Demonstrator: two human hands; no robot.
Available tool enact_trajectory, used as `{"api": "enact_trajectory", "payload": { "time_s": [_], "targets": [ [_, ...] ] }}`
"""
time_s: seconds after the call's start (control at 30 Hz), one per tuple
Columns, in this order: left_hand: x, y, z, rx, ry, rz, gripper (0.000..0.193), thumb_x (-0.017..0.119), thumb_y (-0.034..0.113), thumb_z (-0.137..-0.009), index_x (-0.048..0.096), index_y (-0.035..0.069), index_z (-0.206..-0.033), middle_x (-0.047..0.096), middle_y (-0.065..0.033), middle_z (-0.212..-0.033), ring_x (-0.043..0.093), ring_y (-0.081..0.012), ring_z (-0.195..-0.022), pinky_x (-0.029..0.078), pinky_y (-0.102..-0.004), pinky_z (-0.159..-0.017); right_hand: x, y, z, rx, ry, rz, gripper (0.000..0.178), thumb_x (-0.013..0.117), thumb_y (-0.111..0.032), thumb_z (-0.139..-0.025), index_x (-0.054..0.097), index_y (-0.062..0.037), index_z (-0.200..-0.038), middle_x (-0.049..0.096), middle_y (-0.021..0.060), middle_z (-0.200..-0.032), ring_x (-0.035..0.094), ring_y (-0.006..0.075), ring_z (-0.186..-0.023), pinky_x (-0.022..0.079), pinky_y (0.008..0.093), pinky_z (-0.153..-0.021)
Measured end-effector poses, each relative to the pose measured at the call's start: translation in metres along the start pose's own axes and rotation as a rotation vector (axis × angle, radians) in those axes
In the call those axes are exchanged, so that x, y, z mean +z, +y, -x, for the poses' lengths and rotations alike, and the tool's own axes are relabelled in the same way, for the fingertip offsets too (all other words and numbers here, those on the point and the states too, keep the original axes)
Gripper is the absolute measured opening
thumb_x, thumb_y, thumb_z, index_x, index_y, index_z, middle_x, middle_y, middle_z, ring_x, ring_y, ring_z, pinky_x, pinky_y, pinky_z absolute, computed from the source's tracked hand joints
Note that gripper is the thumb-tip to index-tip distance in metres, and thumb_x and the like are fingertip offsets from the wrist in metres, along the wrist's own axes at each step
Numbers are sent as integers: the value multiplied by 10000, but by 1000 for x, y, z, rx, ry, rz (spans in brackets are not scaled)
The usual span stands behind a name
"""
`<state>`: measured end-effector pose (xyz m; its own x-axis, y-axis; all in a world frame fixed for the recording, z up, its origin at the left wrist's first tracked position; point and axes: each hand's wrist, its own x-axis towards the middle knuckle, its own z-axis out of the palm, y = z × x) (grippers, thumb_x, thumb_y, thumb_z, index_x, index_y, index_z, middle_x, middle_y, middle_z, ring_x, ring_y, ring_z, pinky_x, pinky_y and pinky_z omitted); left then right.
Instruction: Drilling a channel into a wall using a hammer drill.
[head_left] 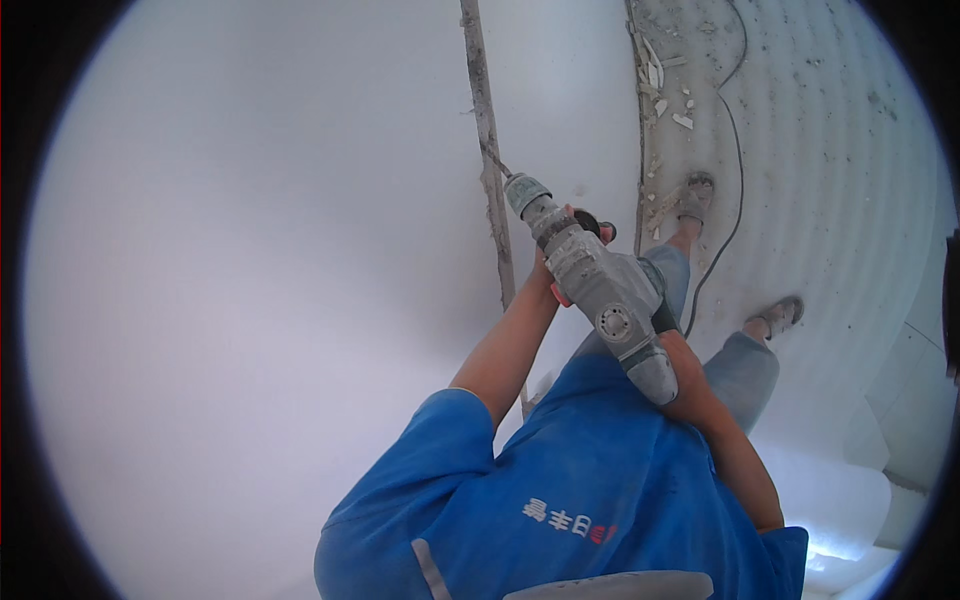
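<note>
A dusty grey rotary hammer drill slants across the view, held in both my hands. Its bit reaches into a narrow rough groove cut in the white wall. Toward the front of the tool, my left hand wraps round it from beneath at the side handle, mostly hidden by the body. My right hand is closed on the rear grip, its fingers largely out of sight behind the housing.
Broken chips of plaster lie along the foot of the wall. A dark power cable snakes over the floor covering, which is pale and ribbed. My sandalled feet stand to the right of the wall.
</note>
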<state>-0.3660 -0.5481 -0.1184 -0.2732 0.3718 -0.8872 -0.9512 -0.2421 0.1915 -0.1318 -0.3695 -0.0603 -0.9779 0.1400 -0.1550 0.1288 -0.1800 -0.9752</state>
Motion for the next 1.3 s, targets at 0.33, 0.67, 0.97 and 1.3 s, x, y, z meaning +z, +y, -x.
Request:
{"api": "enact_trajectory", "payload": {
  "time_s": [0.33,0.67,0.97,1.3],
  "targets": [
    [-5,-17,4,60,-236,96,252,678,397,-878,605,156,-860,640,-164,-859,661,-356,-837,577,-541,-628,9,18,34,-28,-24,-51,335,714,-60,-718,558,-26,-1012,554,178,-923,556,387,-863,460,413,-739],
    [-31,-12,4,95,-269,36,249,604,399,-916,608,150,-928,629,-219,-916,666,-349,-817,588,-505,-606,40,27,30,-21,-10,-95,361,711,-49,-692,571,-19,-1023,552,175,-920,536,392,-872,452,432,-744],
    [-58,6,-37,127,-366,-46,329,565,424,-921,630,107,-977,653,-145,-944,645,-340,-891,532,-521,-844,31,55,34,-40,93,-129,530,744,-35,-675,527,-20,-1159,583,168,-1003,584,362,-984,463,387,-859],
    [-29,-35,-22,24,-367,111,403,617,486,-886,624,94,-977,623,-216,-1067,635,-320,-1012,520,-500,-900,-30,49,42,25,-33,-132,589,740,10,-601,548,-29,-1156,578,167,-1038,575,375,-980,463,383,-870]
  ]
}}
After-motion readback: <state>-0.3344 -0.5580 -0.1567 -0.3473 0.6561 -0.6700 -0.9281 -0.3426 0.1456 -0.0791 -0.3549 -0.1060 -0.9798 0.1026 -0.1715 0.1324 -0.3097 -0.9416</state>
